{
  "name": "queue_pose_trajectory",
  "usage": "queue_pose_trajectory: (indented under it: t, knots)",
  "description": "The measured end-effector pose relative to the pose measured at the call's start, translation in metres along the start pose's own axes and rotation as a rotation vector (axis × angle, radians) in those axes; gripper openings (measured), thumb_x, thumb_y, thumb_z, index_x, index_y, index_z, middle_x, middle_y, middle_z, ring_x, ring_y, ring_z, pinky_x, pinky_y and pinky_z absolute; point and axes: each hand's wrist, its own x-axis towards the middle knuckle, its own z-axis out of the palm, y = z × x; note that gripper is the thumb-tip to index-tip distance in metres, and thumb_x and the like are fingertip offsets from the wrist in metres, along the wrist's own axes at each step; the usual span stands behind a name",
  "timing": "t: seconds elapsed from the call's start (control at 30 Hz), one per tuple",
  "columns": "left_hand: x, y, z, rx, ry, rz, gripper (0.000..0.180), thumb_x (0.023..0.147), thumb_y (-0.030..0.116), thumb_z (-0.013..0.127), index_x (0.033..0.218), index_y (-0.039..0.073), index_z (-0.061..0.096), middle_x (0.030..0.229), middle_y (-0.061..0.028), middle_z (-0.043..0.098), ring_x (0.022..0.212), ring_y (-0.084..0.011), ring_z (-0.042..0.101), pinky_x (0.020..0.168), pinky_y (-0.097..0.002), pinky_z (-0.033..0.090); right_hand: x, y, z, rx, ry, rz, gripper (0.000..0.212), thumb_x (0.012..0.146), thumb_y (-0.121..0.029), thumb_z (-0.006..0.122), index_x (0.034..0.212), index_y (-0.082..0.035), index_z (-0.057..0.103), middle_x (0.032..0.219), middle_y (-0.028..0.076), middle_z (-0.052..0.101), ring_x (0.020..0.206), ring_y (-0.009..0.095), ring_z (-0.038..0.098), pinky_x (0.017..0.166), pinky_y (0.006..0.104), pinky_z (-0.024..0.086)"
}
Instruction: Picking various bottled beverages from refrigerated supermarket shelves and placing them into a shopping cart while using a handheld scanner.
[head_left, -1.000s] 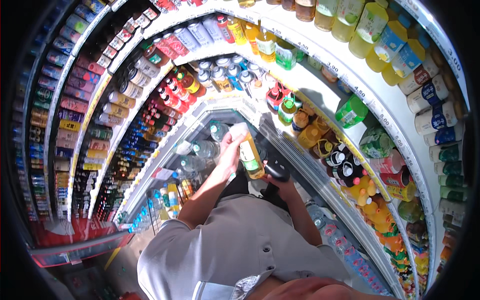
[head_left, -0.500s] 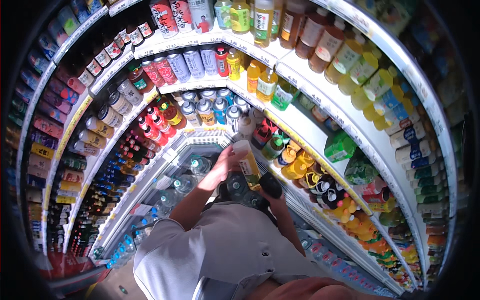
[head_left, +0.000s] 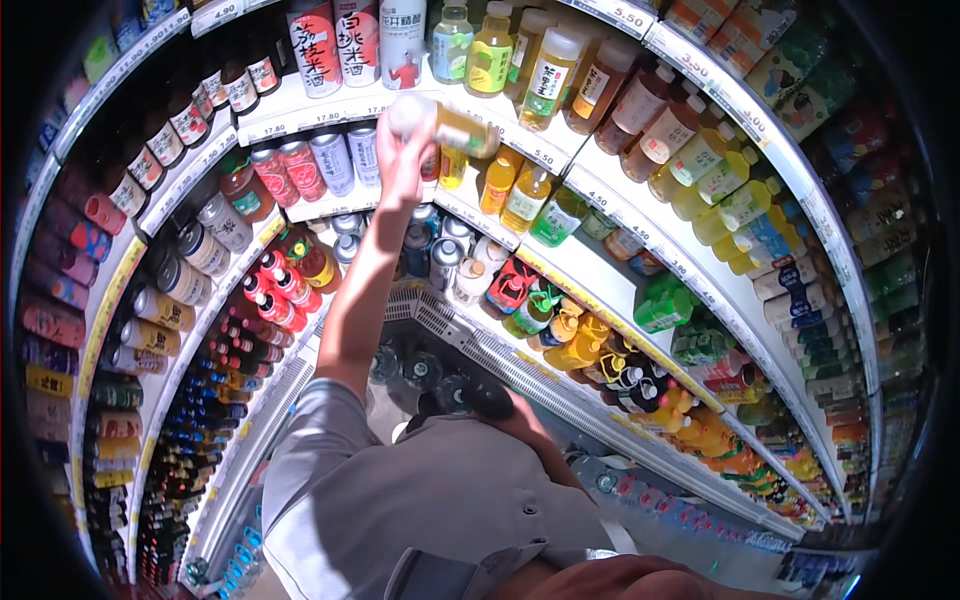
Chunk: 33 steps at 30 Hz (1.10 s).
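Observation:
My left hand is raised toward the upper shelf. Its fingers are closed round the white-capped end of a drink bottle with yellowish liquid. The bottle is tilted nearly sideways, its base pointing right, in front of the shelf edge. Just beyond it stand similar upright tea bottles and a yellow-green bottle. Low by my body, my right hand is closed on a black rounded object; its fingers are mostly hidden.
Curved shelves with price strips wrap round both sides, packed with bottles and cans. Tall rice-wine cans stand left of the raised bottle. Below are silver cans, a vented ledge and large water bottles on the floor.
My left hand has lifted the bottle up and left, from in front of my chest to the upper shelf. My right hand has dropped lower and left with the black object.

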Motion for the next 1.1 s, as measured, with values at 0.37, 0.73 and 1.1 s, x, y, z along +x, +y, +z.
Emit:
queue_pose_trajectory:
  t: [0.37, 0.73, 1.1]
  knots:
    - [0.117, -0.015, 0.090, 0.144, -0.226, 0.269, 0.041, 0.089, 0.018, 0.081, 0.124, 0.005, 0.062, 0.112, -0.0053, 0.068, 0.098, -0.0131, 0.065, 0.086, -0.0304, 0.053, -0.001, -0.005, 0.007, 0.123, 0.170, 0.057, 0.045, 0.085, -0.010, 0.080, 0.127, -0.008, 0.065, 0.113, 0.004, 0.069, 0.106, 0.014, 0.062, 0.094, 0.0317, 0.049]
    - [0.126, -0.081, 0.109, 0.833, -0.044, 0.629, 0.060, 0.085, 0.037, 0.081, 0.121, -0.003, 0.054, 0.112, -0.0207, 0.059, 0.102, -0.0349, 0.062, 0.086, -0.0421, 0.052, -0.011, -0.022, 0.010, 0.220, 0.288, 0.043, 0.040, 0.086, -0.012, 0.079, 0.124, -0.006, 0.066, 0.104, -0.001, 0.068, 0.098, 0.010, 0.060, 0.089, 0.0293, 0.049]
    - [0.088, -0.131, 0.085, 0.944, -0.059, 0.634, 0.063, 0.088, 0.025, 0.073, 0.136, -0.007, 0.048, 0.124, -0.0239, 0.056, 0.120, -0.0414, 0.050, 0.106, -0.0496, 0.038, -0.012, -0.015, 0.007, 0.124, 0.245, 0.180, 0.054, 0.085, -0.018, 0.082, 0.135, -0.008, 0.062, 0.123, 0.006, 0.069, 0.114, 0.016, 0.061, 0.101, 0.0329, 0.047]
